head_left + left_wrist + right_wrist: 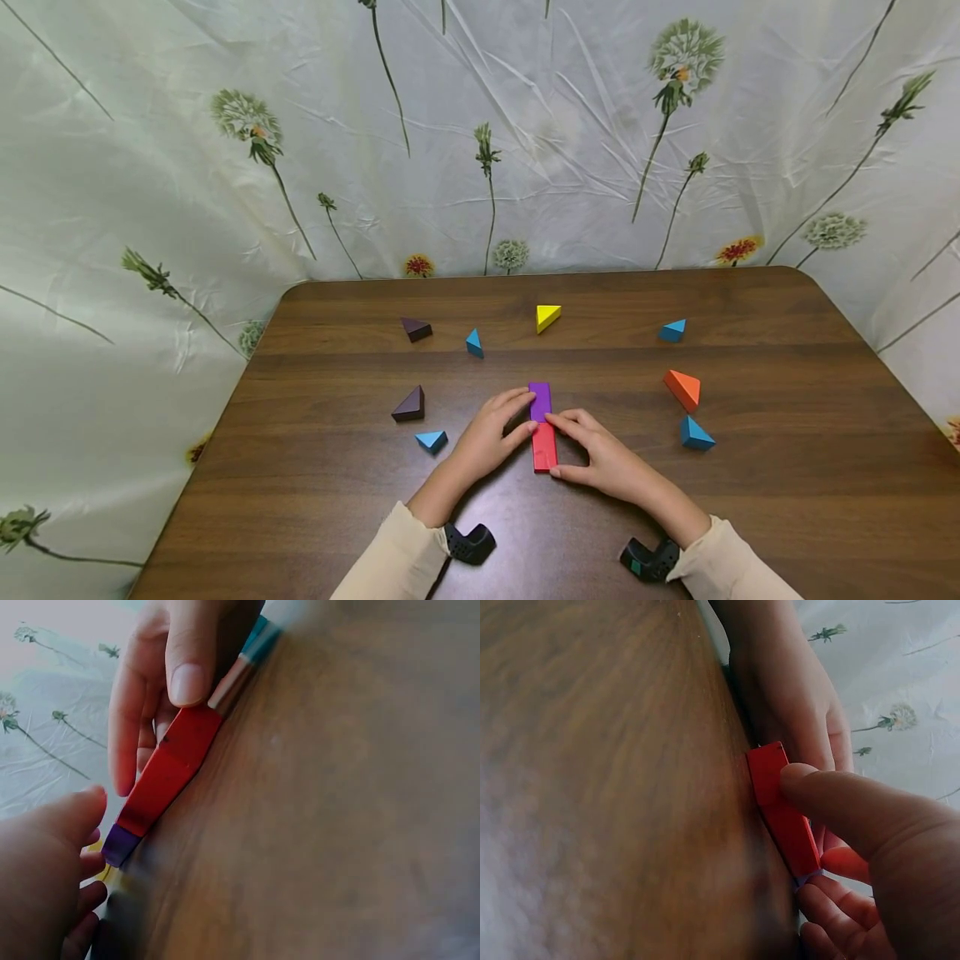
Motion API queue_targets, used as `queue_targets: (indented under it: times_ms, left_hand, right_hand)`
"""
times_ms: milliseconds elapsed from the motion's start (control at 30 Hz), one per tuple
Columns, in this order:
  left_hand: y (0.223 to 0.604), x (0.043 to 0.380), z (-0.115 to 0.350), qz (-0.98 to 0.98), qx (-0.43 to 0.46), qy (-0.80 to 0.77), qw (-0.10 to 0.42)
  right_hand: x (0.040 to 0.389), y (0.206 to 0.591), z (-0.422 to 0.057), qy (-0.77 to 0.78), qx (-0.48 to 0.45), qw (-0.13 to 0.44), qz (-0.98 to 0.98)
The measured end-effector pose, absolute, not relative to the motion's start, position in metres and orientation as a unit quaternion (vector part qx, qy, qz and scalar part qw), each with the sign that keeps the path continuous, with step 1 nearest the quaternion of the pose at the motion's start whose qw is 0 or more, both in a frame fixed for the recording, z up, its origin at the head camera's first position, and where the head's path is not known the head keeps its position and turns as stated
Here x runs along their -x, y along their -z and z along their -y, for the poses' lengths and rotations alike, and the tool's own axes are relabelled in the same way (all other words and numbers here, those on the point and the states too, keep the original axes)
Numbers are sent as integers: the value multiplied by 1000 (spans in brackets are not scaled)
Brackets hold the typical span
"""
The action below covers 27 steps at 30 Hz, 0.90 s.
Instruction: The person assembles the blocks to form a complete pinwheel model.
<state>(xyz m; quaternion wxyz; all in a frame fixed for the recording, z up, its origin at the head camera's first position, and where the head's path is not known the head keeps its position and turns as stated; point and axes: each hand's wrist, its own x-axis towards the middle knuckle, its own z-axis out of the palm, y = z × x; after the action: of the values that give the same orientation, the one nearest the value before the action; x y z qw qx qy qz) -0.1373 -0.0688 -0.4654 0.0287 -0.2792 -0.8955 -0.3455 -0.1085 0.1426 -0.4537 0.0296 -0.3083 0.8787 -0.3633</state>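
Leftmost, a pale flowered curtain (75, 400) fills the side of the frame and runs on across the top. On the brown table (300, 508), left of centre, lie the lower dark wedge (410, 405) and, above it, the upper dark wedge (416, 328). A blue wedge (431, 441) sits just below the lower one; a slimmer blue wedge (475, 344) stands right of the upper one. Next comes my left hand (483, 442), thumb and forefinger spread apart, their tips at the left edge of the two blocks at the frame's centre. The purple block (539, 400) is the upper of these, end to end with the red block (544, 450) below it. Above them lies a yellow wedge (547, 317). My right hand (611, 462) has thumb and forefinger apart too: forefinger by the seam, thumb at the red's lower right corner. Farther right are a blue wedge (672, 331) near the table's top edge, an orange wedge (684, 390) and, just under it, one more blue wedge (696, 434).
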Motion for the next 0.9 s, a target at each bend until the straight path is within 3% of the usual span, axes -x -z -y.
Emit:
queue_targets:
  times_ms: [500, 900]
  left_hand:
    - [465, 131, 68, 902, 291, 317, 35]
    - [465, 130, 67, 902, 290, 318, 43]
  right_hand:
    - [107, 452, -143, 360, 310, 2, -880]
    - [106, 449, -145, 370, 288, 54, -882]
